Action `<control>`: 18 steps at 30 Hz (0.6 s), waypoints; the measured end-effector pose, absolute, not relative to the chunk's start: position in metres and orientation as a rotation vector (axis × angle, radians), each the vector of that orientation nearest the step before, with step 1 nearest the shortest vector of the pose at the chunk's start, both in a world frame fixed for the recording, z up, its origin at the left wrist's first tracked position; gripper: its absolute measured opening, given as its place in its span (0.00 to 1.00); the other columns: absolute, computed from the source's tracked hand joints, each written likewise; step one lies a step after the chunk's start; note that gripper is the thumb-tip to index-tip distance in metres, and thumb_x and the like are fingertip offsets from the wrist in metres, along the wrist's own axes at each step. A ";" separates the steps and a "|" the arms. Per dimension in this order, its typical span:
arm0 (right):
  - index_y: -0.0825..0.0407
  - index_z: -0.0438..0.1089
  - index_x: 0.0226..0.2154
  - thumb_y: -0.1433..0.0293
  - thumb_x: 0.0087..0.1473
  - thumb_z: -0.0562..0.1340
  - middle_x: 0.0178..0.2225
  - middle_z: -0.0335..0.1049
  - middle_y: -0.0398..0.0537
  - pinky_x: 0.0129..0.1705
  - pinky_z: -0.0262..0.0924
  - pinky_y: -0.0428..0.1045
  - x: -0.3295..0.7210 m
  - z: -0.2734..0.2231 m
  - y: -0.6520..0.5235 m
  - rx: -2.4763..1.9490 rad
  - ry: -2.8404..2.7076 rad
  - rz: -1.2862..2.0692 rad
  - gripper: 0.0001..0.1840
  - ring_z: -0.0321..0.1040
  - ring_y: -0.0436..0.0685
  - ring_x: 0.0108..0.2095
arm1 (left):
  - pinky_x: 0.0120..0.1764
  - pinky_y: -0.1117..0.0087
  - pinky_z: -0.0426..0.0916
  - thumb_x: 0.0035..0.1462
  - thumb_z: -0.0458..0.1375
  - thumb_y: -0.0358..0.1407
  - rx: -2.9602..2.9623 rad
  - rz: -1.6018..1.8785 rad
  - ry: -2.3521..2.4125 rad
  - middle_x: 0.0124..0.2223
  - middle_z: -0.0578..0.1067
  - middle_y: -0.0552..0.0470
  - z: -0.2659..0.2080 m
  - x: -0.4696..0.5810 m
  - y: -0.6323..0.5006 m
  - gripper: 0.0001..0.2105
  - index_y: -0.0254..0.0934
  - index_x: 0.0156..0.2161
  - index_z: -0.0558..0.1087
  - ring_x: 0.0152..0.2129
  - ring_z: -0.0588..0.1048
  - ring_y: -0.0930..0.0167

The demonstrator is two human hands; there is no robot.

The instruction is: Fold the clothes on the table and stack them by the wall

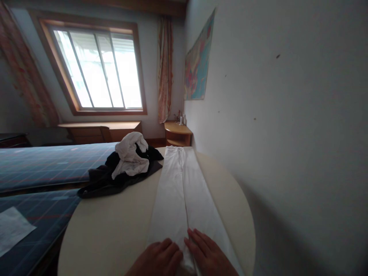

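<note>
A pair of white trousers (172, 199) lies stretched out lengthwise on a round cream table (109, 230), waistband at the far edge and the two legs side by side toward me. My left hand (159, 257) rests on the near part of the left leg, its fingers bent and drawn together on the cloth. Beside it, my right hand (208, 253) lies on the right leg with its fingers stretched out, tips close to the gap between the legs. The near ends of the legs are cut off by the lower frame edge.
Crumpled black clothing (106, 184) with a white garment (130, 153) on top sits at the table's far left. Beds with blue plaid covers (51, 165) stand left, a paper sheet (14, 230) on the nearer one. A wall (301, 134) runs along the right; a corner shelf (178, 128) stands behind.
</note>
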State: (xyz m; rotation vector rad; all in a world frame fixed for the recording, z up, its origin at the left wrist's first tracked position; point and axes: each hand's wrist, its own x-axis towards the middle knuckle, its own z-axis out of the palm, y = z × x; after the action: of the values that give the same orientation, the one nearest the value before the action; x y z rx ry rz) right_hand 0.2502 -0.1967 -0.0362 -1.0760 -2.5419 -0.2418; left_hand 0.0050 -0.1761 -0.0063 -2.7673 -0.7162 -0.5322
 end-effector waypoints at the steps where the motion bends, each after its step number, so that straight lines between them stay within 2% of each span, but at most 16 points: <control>1: 0.51 0.57 0.64 0.76 0.58 0.58 0.60 0.67 0.53 0.56 0.66 0.52 0.249 -0.037 -0.199 -1.093 -2.518 -0.221 0.31 0.66 0.61 0.58 | 0.28 0.71 0.67 0.58 0.62 0.29 -2.808 -0.516 -0.785 0.34 0.77 0.57 -0.004 0.006 -0.175 0.08 0.39 0.37 0.67 0.29 0.75 0.70; 5: 0.56 0.60 0.61 0.74 0.52 0.62 0.53 0.72 0.57 0.53 0.69 0.53 0.251 -0.031 -0.207 -1.231 -2.446 -0.047 0.33 0.71 0.62 0.52 | 0.31 0.71 0.68 0.59 0.56 0.25 -2.930 -0.428 -0.973 0.36 0.77 0.56 0.011 0.008 -0.169 0.08 0.40 0.41 0.67 0.31 0.76 0.70; 7: 0.54 0.65 0.56 0.77 0.50 0.61 0.49 0.75 0.55 0.49 0.71 0.53 0.256 -0.024 -0.208 -1.298 -2.438 0.019 0.29 0.73 0.62 0.47 | 0.33 0.71 0.69 0.60 0.56 0.26 -2.965 -0.345 -0.974 0.37 0.77 0.56 0.017 0.006 -0.167 0.08 0.40 0.43 0.68 0.32 0.76 0.69; 10: 0.50 0.71 0.47 0.80 0.48 0.60 0.45 0.77 0.50 0.46 0.71 0.52 0.264 -0.012 -0.207 -1.317 -2.456 0.103 0.22 0.74 0.61 0.45 | 0.35 0.69 0.71 0.61 0.59 0.33 -2.999 -0.180 -0.840 0.42 0.78 0.54 0.024 0.001 -0.167 0.13 0.41 0.50 0.66 0.36 0.77 0.66; 13: 0.47 0.72 0.47 0.83 0.49 0.59 0.47 0.76 0.47 0.48 0.70 0.49 0.274 0.000 -0.206 -1.244 -2.520 0.107 0.24 0.73 0.58 0.47 | 0.38 0.68 0.72 0.64 0.59 0.36 -3.005 -0.105 -0.767 0.45 0.78 0.52 0.030 -0.011 -0.169 0.14 0.42 0.53 0.66 0.39 0.77 0.65; 15: 0.46 0.70 0.50 0.83 0.50 0.58 0.50 0.75 0.47 0.50 0.69 0.50 0.283 0.007 -0.206 -1.180 -2.578 0.050 0.27 0.72 0.57 0.49 | 0.41 0.69 0.72 0.64 0.58 0.34 -3.023 -0.111 -0.805 0.45 0.79 0.53 0.036 -0.022 -0.170 0.09 0.42 0.49 0.68 0.41 0.77 0.66; 18: 0.48 0.69 0.52 0.84 0.48 0.58 0.53 0.73 0.50 0.57 0.65 0.54 0.298 0.017 -0.205 -1.156 -2.650 0.046 0.30 0.71 0.60 0.53 | 0.50 0.68 0.71 0.63 0.57 0.29 -3.088 -0.191 -0.817 0.54 0.77 0.53 0.044 -0.038 -0.170 0.10 0.43 0.47 0.70 0.50 0.75 0.66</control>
State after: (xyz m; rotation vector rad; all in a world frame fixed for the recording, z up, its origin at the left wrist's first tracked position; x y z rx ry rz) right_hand 0.2981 -0.2051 0.0174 -1.1558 -2.6497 0.0456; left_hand -0.0378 -0.1697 0.0443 -3.0879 -0.8174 -0.1911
